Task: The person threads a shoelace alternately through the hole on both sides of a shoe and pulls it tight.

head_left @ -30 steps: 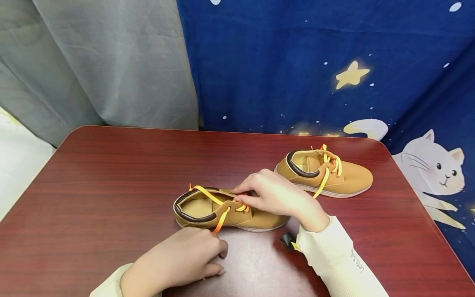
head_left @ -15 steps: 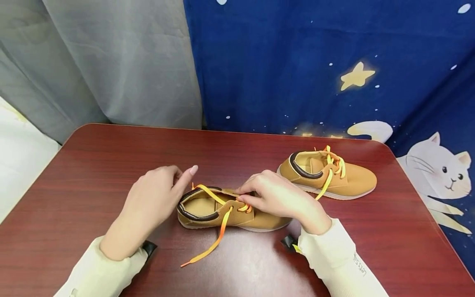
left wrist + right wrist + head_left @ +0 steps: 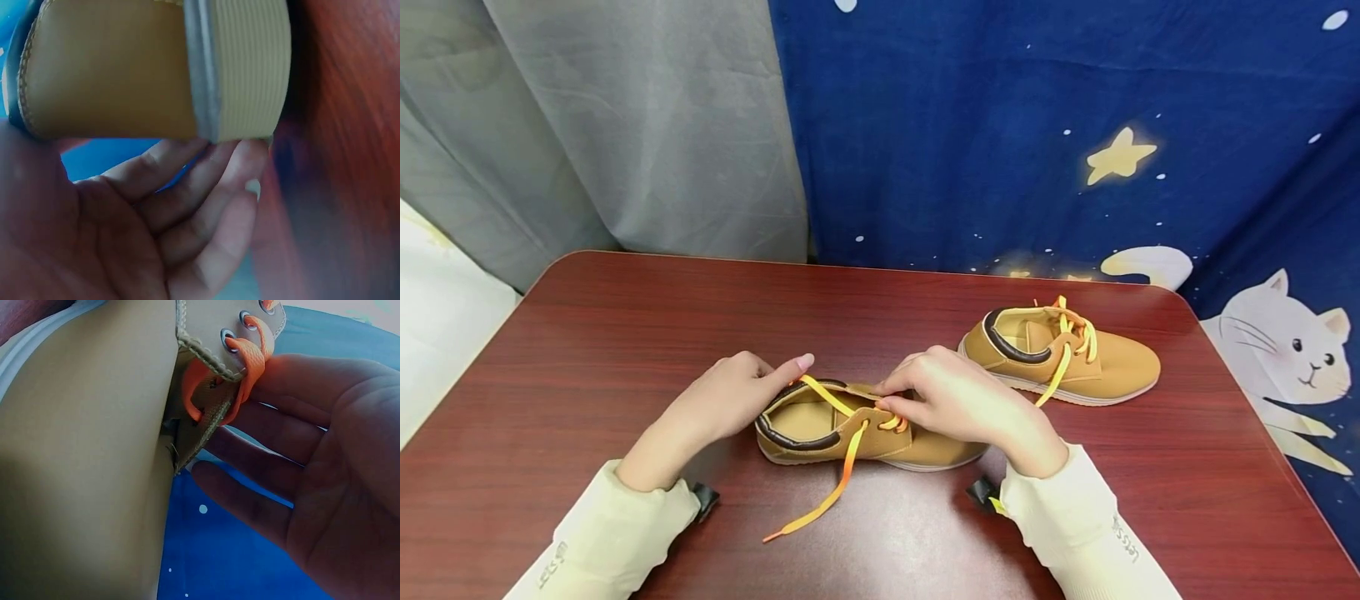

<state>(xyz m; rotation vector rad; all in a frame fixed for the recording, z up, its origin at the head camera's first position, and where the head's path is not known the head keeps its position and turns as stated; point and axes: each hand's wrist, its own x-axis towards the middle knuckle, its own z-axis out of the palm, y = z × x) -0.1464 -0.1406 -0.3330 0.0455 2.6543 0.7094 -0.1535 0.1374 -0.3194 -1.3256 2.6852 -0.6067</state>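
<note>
A tan lace-up shoe point(image 3: 943, 448) with a dark padded collar lies on the table, toe to the right. My left hand point(image 3: 718, 400) is at its heel, thumb stretched over the far side beside a yellow-orange lace point(image 3: 824, 392). In the left wrist view, the fingers point(image 3: 187, 219) reach behind the heel point(image 3: 112, 75), tips near the sole. With thumb and fingertips, my right hand point(image 3: 943, 398) holds the shoe by its laced eyelet flaps. Orange lacing point(image 3: 250, 369) runs between those flaps in the right wrist view. The near lace end point(image 3: 831, 498) trails loose on the table.
A matching tan shoe point(image 3: 1123, 365) with yellow-orange laces stands at the back right of the reddish-brown table point(image 3: 662, 308). Beyond the table's far edge hang a grey curtain point(image 3: 647, 125) and a blue starry curtain point(image 3: 940, 125).
My left hand has left the near lace end, moving up and left to the heel, then slightly lower and closer to the far lace. The right hand has stayed on the shoe.
</note>
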